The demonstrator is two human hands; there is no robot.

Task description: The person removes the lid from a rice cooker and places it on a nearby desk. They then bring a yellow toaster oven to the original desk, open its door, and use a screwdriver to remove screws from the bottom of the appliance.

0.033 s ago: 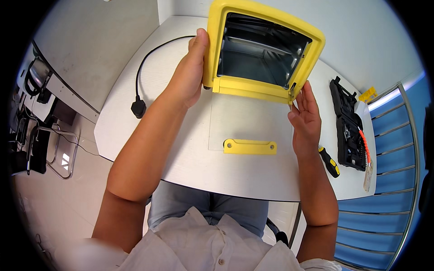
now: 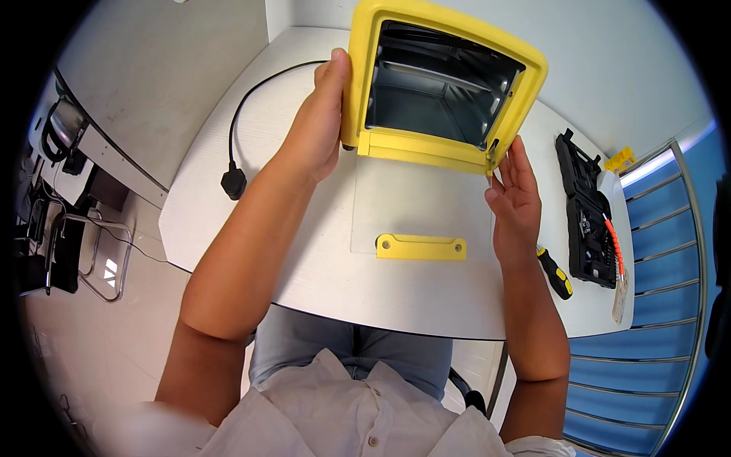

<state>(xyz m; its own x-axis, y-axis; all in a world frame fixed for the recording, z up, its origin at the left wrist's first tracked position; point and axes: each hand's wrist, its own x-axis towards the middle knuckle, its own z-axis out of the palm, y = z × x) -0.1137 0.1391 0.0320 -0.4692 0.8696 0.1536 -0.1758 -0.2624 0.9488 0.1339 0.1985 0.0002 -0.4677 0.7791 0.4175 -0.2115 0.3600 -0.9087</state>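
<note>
A yellow toaster oven [image 2: 537, 70] is tilted at the far side of the table, its dark metal cavity facing me. My left hand [image 2: 324, 114] grips its left side, thumb up along the yellow frame. The clear glass door [image 2: 422, 202] hangs lowered toward me from the bottom edge. A yellow handle [image 2: 422, 248] with two round fasteners is fixed to the glass. At the oven's lower right corner is my right hand [image 2: 518, 202], fingers stretched along the side and thumb beside a small metal hinge part [image 2: 489, 180]. The exact contact there is partly hidden.
A black cord with a plug [image 2: 233, 181] curves over the table's left. To the right lie a black-and-yellow screwdriver [image 2: 554, 274], an open black tool case [image 2: 585, 206] and an orange flexible shaft [image 2: 614, 242]. Metal railing [image 2: 689, 228] stands beyond the right edge.
</note>
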